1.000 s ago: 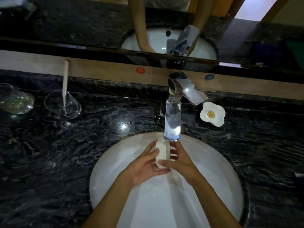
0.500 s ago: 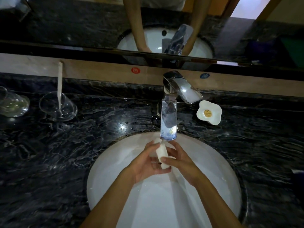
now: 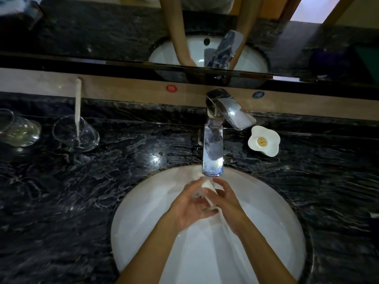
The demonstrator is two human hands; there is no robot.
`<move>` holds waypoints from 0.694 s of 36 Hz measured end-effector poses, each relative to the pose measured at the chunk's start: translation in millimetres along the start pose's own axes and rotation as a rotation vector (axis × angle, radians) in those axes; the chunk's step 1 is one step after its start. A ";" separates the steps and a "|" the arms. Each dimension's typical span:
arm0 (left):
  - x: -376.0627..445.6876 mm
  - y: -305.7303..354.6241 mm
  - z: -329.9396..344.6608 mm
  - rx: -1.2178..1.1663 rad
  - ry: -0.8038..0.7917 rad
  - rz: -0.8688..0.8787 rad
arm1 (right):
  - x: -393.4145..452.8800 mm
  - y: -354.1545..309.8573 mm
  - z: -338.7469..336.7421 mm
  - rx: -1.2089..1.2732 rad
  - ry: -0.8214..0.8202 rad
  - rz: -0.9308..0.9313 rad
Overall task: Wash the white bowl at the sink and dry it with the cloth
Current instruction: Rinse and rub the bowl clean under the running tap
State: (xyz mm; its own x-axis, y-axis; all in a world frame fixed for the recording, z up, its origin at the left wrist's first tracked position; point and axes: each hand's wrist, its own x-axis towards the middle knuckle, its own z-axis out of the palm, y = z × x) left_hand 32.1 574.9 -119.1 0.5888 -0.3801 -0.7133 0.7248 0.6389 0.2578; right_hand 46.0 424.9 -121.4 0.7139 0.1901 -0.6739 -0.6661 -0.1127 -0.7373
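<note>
Since the earlier frames, the small white object held between the hands has been tipped from near upright to a slant, and the hands have been drawn closer together under the tap. In the lower middle of the frame, the left hand (image 3: 189, 207) is cupped beneath the white object (image 3: 208, 190), its grip curled loosely about the lower end, while the right hand (image 3: 226, 198) is laid against the other side with fingers bent round it; the piece is pinched between both. Whether this object is a cloth, soap or something else cannot be told, since it is blurred. It is held just below the spout of the tap (image 3: 213, 148), presumably so that water falls on it and drains into the sink (image 3: 143, 212) beneath. The white bowl (image 3: 264, 142), flower-shaped with a yellow spot inside, is seen right of centre on the dark marble table (image 3: 102, 181), just beside the tap and apart from both hands; by this reading its washing has not yet begun. Two glass vessels (image 3: 75, 133) stand at the left, one holding a pale stick.
</note>
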 end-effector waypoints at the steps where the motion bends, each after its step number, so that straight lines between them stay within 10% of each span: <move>1: 0.8 -1.6 2.2 -0.004 0.002 0.019 | -1.2 -1.1 0.8 -0.018 0.001 0.003; 25: 6.1 -5.1 -8.5 -0.172 -0.023 -0.102 | -0.6 2.2 -12.9 0.043 -0.107 0.017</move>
State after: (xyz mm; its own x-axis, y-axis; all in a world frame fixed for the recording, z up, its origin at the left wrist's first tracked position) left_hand 28.9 575.0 -130.3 0.5251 -0.4622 -0.7146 0.7100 0.7008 0.0685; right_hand 46.9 411.9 -123.2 0.6771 0.2919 -0.6755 -0.6879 -0.0751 -0.7220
